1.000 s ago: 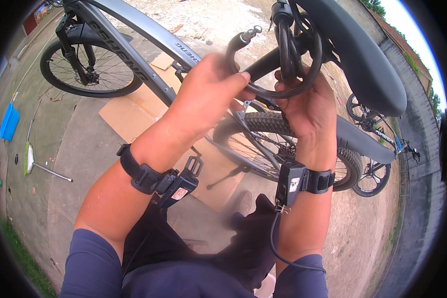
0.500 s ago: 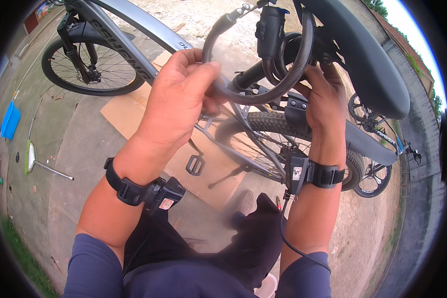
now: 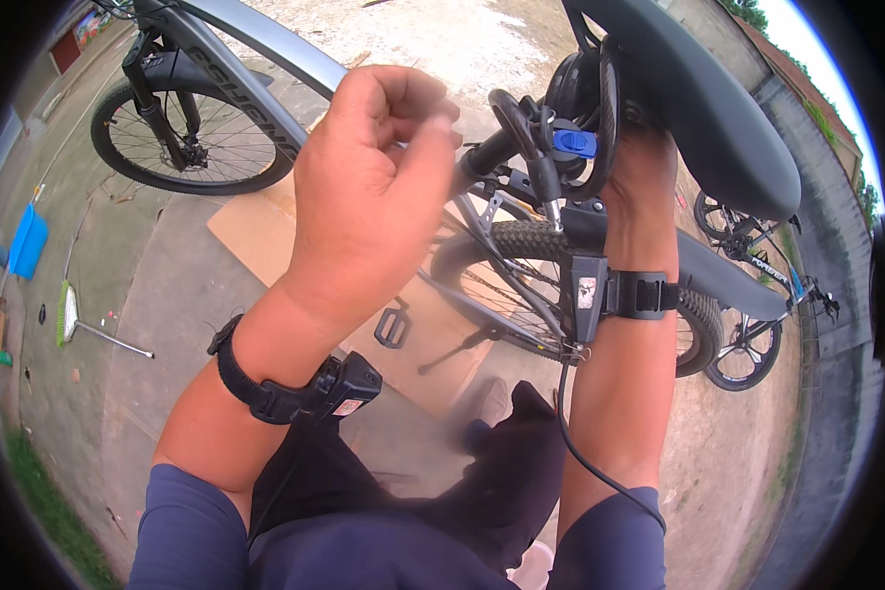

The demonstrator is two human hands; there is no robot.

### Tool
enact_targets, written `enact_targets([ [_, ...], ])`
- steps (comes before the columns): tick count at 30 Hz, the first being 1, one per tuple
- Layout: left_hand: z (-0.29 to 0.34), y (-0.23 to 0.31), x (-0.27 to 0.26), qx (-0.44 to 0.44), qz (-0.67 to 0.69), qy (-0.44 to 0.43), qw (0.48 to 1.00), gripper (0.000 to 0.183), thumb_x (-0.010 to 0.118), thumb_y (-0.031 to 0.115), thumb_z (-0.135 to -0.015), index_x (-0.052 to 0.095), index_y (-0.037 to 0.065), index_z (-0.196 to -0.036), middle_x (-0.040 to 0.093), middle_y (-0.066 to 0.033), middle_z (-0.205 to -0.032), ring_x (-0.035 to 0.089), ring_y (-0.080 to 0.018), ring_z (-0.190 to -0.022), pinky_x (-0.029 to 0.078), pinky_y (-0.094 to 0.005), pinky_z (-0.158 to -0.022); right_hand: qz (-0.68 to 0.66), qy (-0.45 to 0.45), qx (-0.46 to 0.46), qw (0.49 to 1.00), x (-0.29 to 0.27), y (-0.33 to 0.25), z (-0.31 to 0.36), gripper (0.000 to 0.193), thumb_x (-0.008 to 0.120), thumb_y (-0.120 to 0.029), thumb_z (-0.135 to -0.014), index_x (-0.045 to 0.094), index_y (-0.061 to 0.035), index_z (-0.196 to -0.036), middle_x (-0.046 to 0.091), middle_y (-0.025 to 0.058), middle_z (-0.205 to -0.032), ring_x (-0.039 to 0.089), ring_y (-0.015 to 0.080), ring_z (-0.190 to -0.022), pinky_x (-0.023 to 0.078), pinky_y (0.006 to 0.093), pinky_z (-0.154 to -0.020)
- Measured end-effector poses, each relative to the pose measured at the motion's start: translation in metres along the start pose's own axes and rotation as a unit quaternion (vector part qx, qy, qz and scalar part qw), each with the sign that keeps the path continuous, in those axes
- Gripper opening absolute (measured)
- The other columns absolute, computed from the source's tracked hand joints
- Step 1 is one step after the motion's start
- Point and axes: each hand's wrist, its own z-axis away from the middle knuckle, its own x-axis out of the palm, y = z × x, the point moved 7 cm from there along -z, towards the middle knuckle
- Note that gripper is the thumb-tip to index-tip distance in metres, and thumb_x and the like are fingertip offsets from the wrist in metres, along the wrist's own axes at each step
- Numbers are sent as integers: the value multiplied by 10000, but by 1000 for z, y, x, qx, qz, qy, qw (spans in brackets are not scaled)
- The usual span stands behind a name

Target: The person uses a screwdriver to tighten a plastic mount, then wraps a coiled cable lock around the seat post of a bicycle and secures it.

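Note:
My left hand [image 3: 369, 187] is raised left of the bicycle's seat post, its fingers curled in toward the thumb and nothing visible in them. A dark coiled cable lock [image 3: 529, 147] hangs under the black saddle [image 3: 713, 108]. Its metal-tipped free end points down above the rear tyre [image 3: 531, 236], and a blue cap [image 3: 574, 145] shows on the lock body. My right hand [image 3: 641, 182] reaches up behind the lock, beneath the saddle. Its fingers are hidden there, so what they grip cannot be seen.
The grey bicycle frame [image 3: 256, 44] and front wheel [image 3: 192, 138] extend to the upper left. Cardboard [image 3: 256, 231] lies below the bicycle. Another bicycle [image 3: 747, 334] stands at right by a wall. A broom [image 3: 66, 313] and blue dustpan [image 3: 29, 243] are far left.
My left hand has let go of the cable and moved slightly up. The cable's free end has swung down, and the lock body has turned, showing its blue cap. My right hand sits higher under the saddle.

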Motion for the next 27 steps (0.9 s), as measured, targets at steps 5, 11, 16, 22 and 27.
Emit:
enact_targets([
  [5, 12, 46, 28, 180, -120, -37, 976, 171, 645, 15, -924, 590, -10, -1084, 672, -50, -928, 631, -99, -822, 493, -216, -681, 17, -22, 27, 999, -25, 14, 2, 250, 574, -82, -956, 604, 28, -1179, 670, 127, -1034, 670, 187, -885, 561, 312, -753],
  [11, 15, 24, 37, 97, -155, -75, 980, 363, 756, 109, -868, 530, -30, -1115, 664, -72, -898, 610, -89, -785, 486, -215, -629, 0, -15, 175, 985, -20, 37, 36, 254, 554, -176, -1004, 590, 25, -1154, 683, 106, -1015, 690, 184, -869, 577, 297, -728],
  [16, 21, 8, 44, 17, -129, -59, 990, 464, 746, 113, -858, 437, -30, -1173, 660, -110, -897, 636, -149, -779, 516, -272, -666, -16, 30, 136, 990, -24, 38, 35, 236, 591, -216, -997, 627, 10, -1056, 692, 79, -898, 679, 150, -735, 562, 267, -656],
  [22, 37, -5, 42, -44, -44, -41, 997, 408, 670, 56, -870, 427, -7, -1191, 646, -125, -944, 661, -180, -788, 531, -306, -698, 41, -23, 25, 999, -39, 19, 11, 178, 646, -146, -955, 637, 23, -1012, 688, 90, -878, 666, 139, -729, 534, 253, -655],
  [27, 49, -9, 28, -88, 22, -77, 993, 335, 519, -39, -922, 410, -8, -1238, 595, -82, -915, 595, -94, -753, 503, -239, -649, 97, -56, -63, 992, -37, 1, 6, 212, 647, -146, -953, 650, 18, -1086, 706, 87, -932, 670, 131, -798, 520, 241, -688],
])
